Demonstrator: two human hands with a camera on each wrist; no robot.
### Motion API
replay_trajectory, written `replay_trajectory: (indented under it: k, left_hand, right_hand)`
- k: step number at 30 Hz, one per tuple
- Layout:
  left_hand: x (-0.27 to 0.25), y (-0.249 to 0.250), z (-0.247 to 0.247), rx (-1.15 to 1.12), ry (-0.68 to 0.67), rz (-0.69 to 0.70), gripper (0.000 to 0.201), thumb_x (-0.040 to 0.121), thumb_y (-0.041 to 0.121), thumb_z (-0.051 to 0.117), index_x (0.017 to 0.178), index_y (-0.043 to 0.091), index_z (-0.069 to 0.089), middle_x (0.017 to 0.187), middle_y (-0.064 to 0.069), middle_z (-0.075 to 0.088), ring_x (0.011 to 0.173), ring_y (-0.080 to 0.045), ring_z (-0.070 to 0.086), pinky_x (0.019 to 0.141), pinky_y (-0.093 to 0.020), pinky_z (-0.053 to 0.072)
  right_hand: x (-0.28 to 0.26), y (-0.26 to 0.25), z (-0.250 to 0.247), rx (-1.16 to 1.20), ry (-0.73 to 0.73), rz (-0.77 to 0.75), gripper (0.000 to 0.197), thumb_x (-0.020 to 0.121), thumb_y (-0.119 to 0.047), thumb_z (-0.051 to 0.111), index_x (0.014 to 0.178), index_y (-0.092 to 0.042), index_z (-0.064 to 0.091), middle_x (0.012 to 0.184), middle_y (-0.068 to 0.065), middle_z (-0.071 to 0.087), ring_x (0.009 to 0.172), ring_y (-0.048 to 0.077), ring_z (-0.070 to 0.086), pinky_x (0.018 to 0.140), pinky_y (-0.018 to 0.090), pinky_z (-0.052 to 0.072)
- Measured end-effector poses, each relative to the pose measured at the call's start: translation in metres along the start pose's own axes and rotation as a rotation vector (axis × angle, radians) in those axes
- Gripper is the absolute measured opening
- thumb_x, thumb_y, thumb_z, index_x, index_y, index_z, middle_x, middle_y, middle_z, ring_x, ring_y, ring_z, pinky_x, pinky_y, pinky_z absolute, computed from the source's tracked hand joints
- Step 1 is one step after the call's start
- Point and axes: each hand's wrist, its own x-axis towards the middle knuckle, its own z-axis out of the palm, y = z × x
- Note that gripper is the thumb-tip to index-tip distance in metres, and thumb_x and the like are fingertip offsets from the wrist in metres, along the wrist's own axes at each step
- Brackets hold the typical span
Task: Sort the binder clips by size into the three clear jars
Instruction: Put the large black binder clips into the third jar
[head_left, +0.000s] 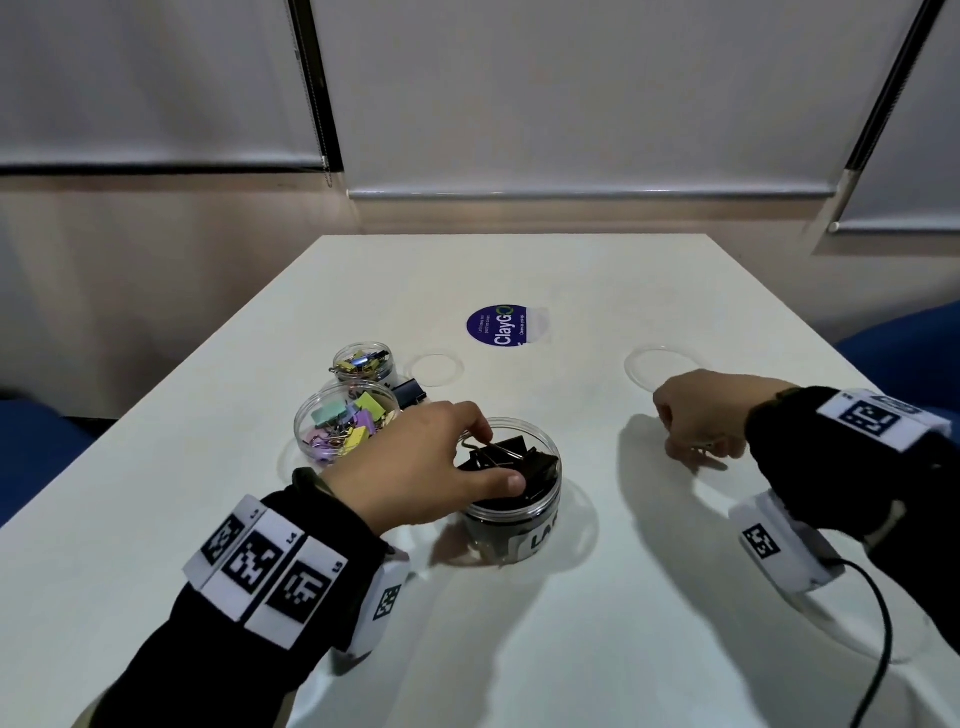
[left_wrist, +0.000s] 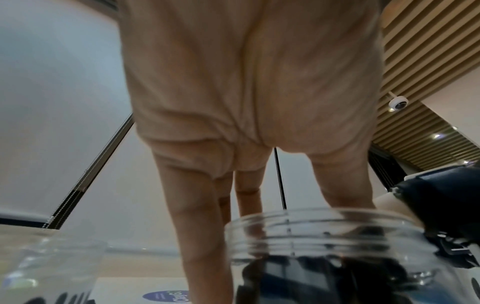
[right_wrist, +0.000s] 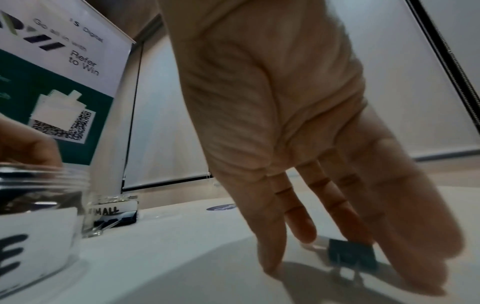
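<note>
Left hand (head_left: 426, 462) over large jar (head_left: 511, 506), fingers pinching wire handle of black clip (head_left: 511, 457) at rim. Right hand (right_wrist: 298, 144) on table (head_left: 571, 597), fingers closing around small dark clip (right_wrist: 351, 254); grip unconfirmed. Clips light, stiff, slick steel; take by body sides.

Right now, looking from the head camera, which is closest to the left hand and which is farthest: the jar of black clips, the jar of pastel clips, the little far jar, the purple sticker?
1. Jar of black clips, under the left hand.
2. Jar of pastel clips, just behind.
3. Little jar, farther back.
4. Purple sticker, mid-table, farthest.
</note>
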Motion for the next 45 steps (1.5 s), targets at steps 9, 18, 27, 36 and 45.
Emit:
replay_trajectory:
  k: [9, 18, 27, 36, 45]
  left_hand:
    - [-0.004, -0.014, -0.006, -0.04, 0.005, 0.038, 0.044, 0.078, 0.058, 0.066, 0.115, 0.034, 0.059, 0.115, 0.013, 0.058, 0.089, -0.005, 0.061, 0.083, -0.027, 0.049]
    - [-0.009, -0.037, -0.024, -0.021, 0.097, 0.108, 0.024, 0.083, 0.048, 0.067, 0.105, 0.038, 0.066, 0.092, 0.018, 0.052, 0.09, -0.001, 0.053, 0.073, -0.016, 0.039]
    - [-0.015, -0.062, -0.022, -0.027, 0.025, 0.179, 0.042, 0.081, 0.056, 0.064, 0.122, 0.048, 0.056, 0.117, 0.02, 0.056, 0.109, 0.001, 0.051, 0.097, -0.03, 0.043]
    - [-0.023, -0.083, -0.03, -0.091, 0.15, 0.172, 0.029, 0.087, 0.051, 0.06, 0.114, 0.046, 0.053, 0.111, 0.03, 0.051, 0.103, 0.011, 0.046, 0.085, -0.006, 0.036]
    - [0.001, -0.095, -0.071, -0.062, 0.229, 0.022, 0.019, 0.082, 0.047, 0.066, 0.095, 0.034, 0.065, 0.079, 0.018, 0.063, 0.069, 0.003, 0.055, 0.061, -0.014, 0.04]
  right_hand:
    - [0.012, -0.025, -0.006, 0.164, 0.067, -0.127, 0.02, 0.07, 0.005, 0.058, 0.085, -0.004, 0.067, 0.067, 0.01, 0.069, 0.053, 0.021, 0.066, 0.047, 0.021, 0.053]
    - [0.0, -0.11, -0.06, 0.558, 0.287, -0.478, 0.018, 0.082, 0.003, 0.057, 0.079, -0.009, 0.07, 0.07, 0.009, 0.067, 0.055, 0.018, 0.063, 0.051, 0.019, 0.053]
    - [0.033, -0.161, -0.067, 0.353, 0.157, -0.545, 0.015, 0.08, -0.005, 0.07, 0.09, -0.014, 0.068, 0.092, 0.016, 0.071, 0.066, 0.019, 0.064, 0.056, 0.027, 0.057]
    - [0.038, -0.155, -0.044, 0.047, -0.003, -0.823, 0.031, 0.075, -0.016, 0.077, 0.103, -0.029, 0.07, 0.091, -0.007, 0.064, 0.063, -0.003, 0.054, 0.065, 0.021, 0.045]
    - [0.05, -0.165, -0.03, 0.022, -0.004, -0.973, 0.023, 0.079, -0.016, 0.069, 0.099, -0.027, 0.074, 0.09, -0.004, 0.066, 0.071, 0.004, 0.054, 0.066, 0.017, 0.043]
